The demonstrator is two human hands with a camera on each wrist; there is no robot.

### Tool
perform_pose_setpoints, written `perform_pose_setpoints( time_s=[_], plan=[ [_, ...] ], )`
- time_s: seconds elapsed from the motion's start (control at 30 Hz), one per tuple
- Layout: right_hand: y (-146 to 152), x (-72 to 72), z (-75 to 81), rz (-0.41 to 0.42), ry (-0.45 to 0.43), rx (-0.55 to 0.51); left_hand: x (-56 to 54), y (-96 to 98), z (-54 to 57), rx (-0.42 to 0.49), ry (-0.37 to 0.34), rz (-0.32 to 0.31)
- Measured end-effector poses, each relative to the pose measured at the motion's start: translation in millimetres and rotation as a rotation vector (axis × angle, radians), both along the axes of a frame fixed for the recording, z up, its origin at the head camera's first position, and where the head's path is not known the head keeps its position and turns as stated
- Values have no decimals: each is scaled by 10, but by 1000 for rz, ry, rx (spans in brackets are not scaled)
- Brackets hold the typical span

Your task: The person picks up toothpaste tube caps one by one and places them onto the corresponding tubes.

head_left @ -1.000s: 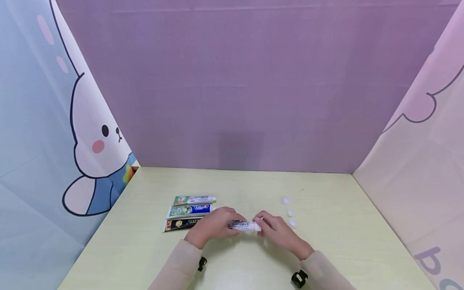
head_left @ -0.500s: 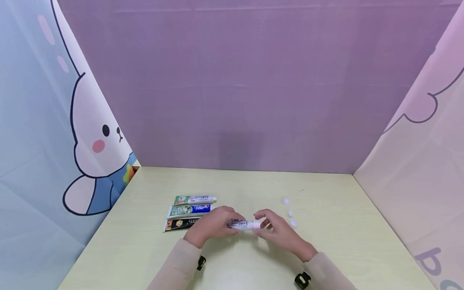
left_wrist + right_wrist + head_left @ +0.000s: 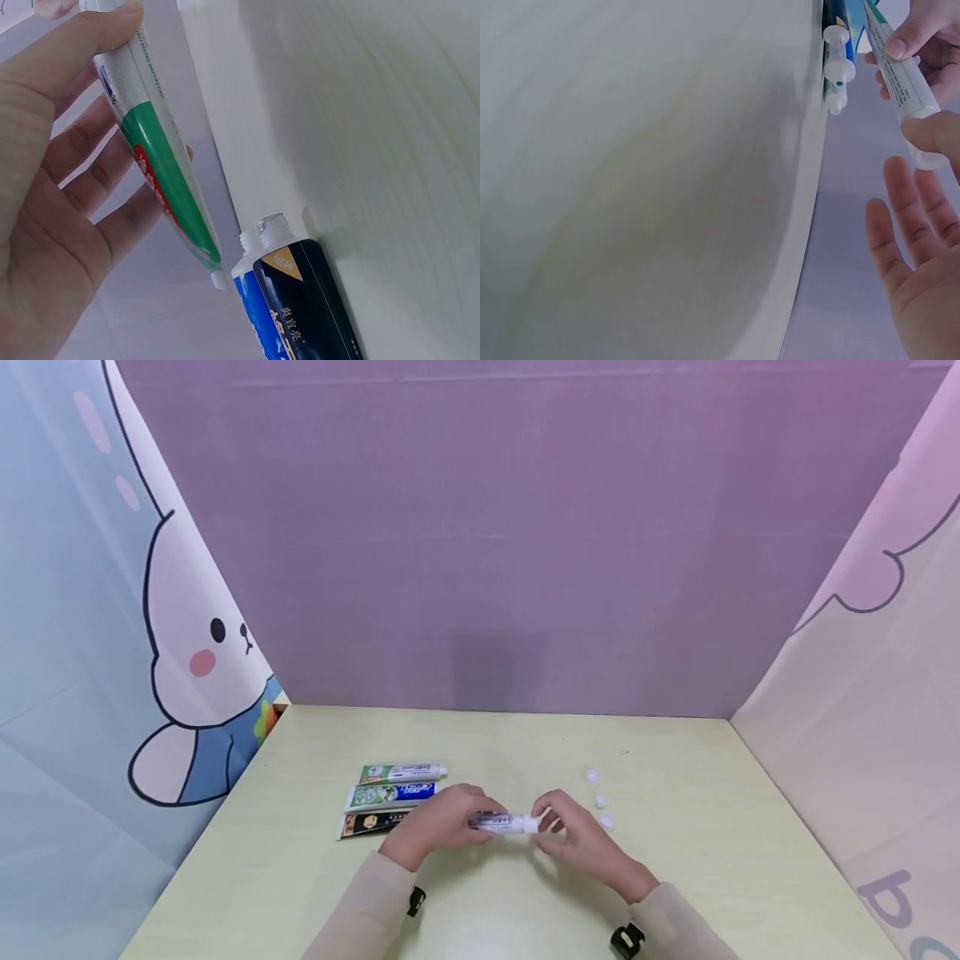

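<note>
My left hand holds a white-and-green toothpaste tube above the table, thumb against its printed side in the left wrist view. At the tube's right end sits a white cap. Around that end is my right hand; in the right wrist view its thumb lies against the cap while the visible fingers are spread away from it. To the left lie a green-and-white tube, a blue-and-green tube and a black tube, partly behind my left hand. The black tube shows a bare neck.
Three loose white caps lie right of my right hand: a far cap, a small cap and a near cap. A purple panel rises behind the pale table, with printed cloths at both sides.
A second ago the right fingers pinched the cap; they have since loosened and spread, and the right hand shifted slightly right. The left hand keeps its hold on the tube almost in place.
</note>
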State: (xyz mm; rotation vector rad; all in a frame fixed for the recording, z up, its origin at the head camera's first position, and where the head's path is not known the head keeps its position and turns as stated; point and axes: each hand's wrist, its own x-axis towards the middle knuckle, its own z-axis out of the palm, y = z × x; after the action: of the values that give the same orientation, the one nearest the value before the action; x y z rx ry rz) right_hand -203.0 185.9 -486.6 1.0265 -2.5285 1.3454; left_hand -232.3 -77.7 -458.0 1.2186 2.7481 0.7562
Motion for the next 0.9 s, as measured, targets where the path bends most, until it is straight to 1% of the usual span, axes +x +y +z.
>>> perform_pose_setpoints(
  time_s=[0.17, 0.43, 0.67, 0.77, 0.9],
  plan=[
    [13, 0, -14, -3, 11, 15, -2, -4, -8, -4, 5, 1],
    [31, -3, 3, -28, -50, 45, 3, -16, 7, -3, 15, 2],
    [23, -13, 3, -28, -55, 52, 6, -16, 11, 5, 23, -2],
    [18, -15, 4, -41, -85, 55, 12, -19, 16, 3, 22, 3],
    [21, -18, 3, -56, -146, 64, 20, -25, 23, 2, 20, 9]
  ],
)
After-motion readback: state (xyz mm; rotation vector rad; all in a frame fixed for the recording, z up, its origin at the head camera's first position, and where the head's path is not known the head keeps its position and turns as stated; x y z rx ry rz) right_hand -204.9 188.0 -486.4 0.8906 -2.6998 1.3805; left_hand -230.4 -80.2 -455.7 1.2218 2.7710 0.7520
